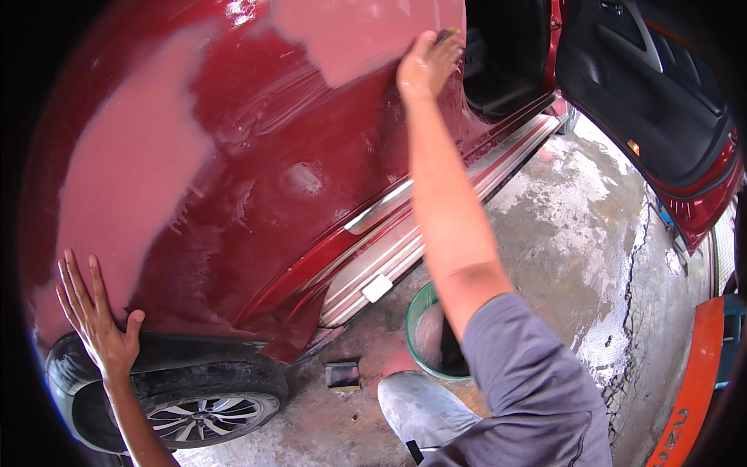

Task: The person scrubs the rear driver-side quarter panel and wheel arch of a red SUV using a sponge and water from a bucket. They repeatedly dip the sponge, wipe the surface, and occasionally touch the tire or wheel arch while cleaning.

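Observation:
Before me is the wet red body panel (327, 140) of a vehicle, streaked with runny residue. Dull pink patches (140, 146) spread over its left side and top. My right hand (429, 67) reaches up and presses a small dark pad with a yellowish edge (448, 36) to the panel beside the door opening. The hand is slightly blurred and partly hides the pad. Fingers spread, my left hand (105, 327) lies on the pink area just above the black wheel-arch trim (192, 347) and holds nothing.
A white block (377, 288) sits on the running board (356, 292). Below stands a green bucket (413, 333) with foamy liquid, partly behind my arm. Another dark pad (342, 375) lies on the concrete floor (548, 233). The wheel (204, 415) is lower left; an open door (648, 99) juts out right.

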Demonstrator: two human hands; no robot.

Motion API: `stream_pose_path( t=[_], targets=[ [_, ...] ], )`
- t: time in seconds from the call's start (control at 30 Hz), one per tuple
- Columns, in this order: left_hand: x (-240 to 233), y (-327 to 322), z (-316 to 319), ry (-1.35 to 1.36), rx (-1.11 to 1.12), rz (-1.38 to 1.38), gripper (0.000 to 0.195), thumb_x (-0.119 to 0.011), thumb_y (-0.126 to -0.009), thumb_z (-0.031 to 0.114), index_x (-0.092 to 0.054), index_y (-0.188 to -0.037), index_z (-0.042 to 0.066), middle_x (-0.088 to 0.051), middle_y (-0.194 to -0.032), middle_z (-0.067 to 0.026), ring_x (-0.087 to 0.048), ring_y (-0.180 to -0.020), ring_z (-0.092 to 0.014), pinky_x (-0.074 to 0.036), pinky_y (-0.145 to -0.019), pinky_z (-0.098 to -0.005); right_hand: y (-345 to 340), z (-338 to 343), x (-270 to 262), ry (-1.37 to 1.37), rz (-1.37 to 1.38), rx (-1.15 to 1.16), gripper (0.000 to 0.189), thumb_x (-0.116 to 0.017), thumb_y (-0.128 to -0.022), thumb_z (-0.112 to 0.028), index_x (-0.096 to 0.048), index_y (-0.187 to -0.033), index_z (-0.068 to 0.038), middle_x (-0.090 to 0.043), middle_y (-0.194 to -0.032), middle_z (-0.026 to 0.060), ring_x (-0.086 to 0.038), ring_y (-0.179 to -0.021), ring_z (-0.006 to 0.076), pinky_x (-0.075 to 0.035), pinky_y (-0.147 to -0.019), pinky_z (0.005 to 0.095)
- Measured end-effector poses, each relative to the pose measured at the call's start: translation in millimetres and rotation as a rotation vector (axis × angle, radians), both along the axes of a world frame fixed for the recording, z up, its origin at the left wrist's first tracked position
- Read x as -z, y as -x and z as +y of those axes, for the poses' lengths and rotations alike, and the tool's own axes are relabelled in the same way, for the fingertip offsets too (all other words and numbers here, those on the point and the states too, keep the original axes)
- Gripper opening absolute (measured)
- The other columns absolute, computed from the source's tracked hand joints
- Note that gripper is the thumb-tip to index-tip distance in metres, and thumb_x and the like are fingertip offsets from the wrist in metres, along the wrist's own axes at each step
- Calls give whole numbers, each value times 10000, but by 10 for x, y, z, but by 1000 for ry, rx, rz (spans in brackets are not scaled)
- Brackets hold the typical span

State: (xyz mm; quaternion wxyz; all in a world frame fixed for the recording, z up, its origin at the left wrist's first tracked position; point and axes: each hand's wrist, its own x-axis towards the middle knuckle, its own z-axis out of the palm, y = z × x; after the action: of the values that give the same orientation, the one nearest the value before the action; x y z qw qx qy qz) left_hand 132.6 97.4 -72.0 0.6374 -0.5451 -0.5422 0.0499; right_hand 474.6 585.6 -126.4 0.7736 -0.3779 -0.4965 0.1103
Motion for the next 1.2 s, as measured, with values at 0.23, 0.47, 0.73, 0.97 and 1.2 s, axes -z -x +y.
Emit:
stream_pose_path(
  t=[0.23,0.47,0.73,0.97,1.2],
  targets=[
    [-6,32,-71,17,-45,-36,1002,-278,-964,847,-318,-1675,142,-204,-1756,-170,-160,-1629,-373,-101,-1302,-580,1572,-2032,143,-752,-552,-88,899,-592,-935,-598,-447,-1554,37,-403,-1660,214,-357,-1557,361,-185,-1306,515],
    [-47,-83,52,-32,50,24,984,-303,-977,825,-271,-1691,148,-173,-1766,-165,-138,-1635,-366,-83,-1304,-567,-672,660,410,45,-104,-19,685,-433,-1103,-413,-271,-1596,35,-371,-1601,303,-330,-1497,436,-285,-1242,448],
    [-19,-57,83,-27,26,14,971,-341,-969,812,-299,-1683,155,-190,-1761,-165,-157,-1629,-377,-97,-1305,-571,754,-1361,601,-367,-540,-85,762,-575,-1029,-353,-276,-1649,-28,-193,-1728,257,-137,-1597,500,-204,-1267,628],
    [5,-68,-146,-6,-107,-120,977,-503,-931,771,-333,-1672,159,-188,-1755,-194,-153,-1624,-404,-96,-1287,-605,-954,-1554,3523,599,-1261,-1001,488,-704,-948,-298,-591,-1342,-34,-564,-1353,206,-516,-1233,322,-436,-1004,453],
    [67,-172,-4,-10,-68,-264,957,-556,-886,794,-398,-1646,235,-224,-1745,-182,-175,-1623,-380,-108,-1296,-583,-1380,-2481,5996,1296,-1608,-1472,500,-741,-944,-346,-691,-1297,6,-721,-1259,186,-696,-1121,276,-540,-984,413]
  ],
)
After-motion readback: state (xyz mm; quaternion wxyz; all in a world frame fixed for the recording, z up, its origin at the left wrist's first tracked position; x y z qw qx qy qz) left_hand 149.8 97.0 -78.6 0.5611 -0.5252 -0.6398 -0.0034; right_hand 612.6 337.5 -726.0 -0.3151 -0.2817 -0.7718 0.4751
